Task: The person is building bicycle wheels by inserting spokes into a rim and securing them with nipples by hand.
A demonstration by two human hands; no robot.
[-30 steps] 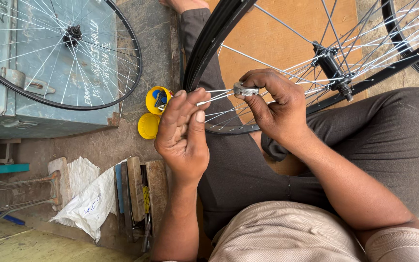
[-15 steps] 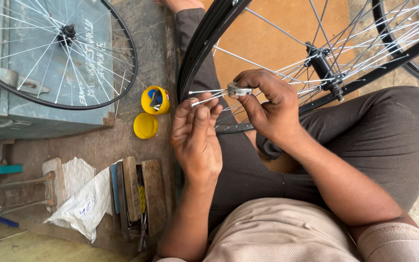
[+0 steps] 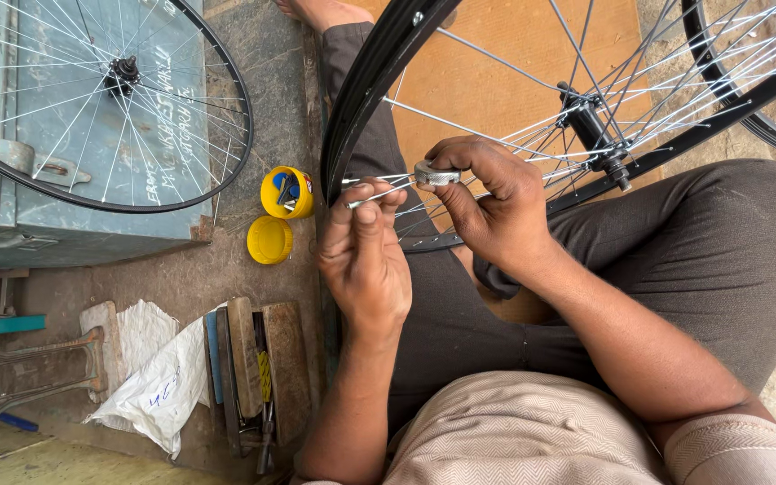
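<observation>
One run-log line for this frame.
left hand: steadies spokes | right hand: holds spoke wrench on spoke | wheel rim across lap

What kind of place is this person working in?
Most likely a small bicycle repair workshop at floor level. The hands work a small metal tool on the spokes of a black wheel rim, a second wheel lies on a metal box, and hand tools lie on the floor.

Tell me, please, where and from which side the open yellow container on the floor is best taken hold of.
Grip the yellow container around its round outer wall, coming down from above with fingers on opposite sides. It stands upright with its mouth open and small parts inside, so a side grip should keep it level. Its lid lies just beside it, and the black wheel rim crowds the other side.
</observation>
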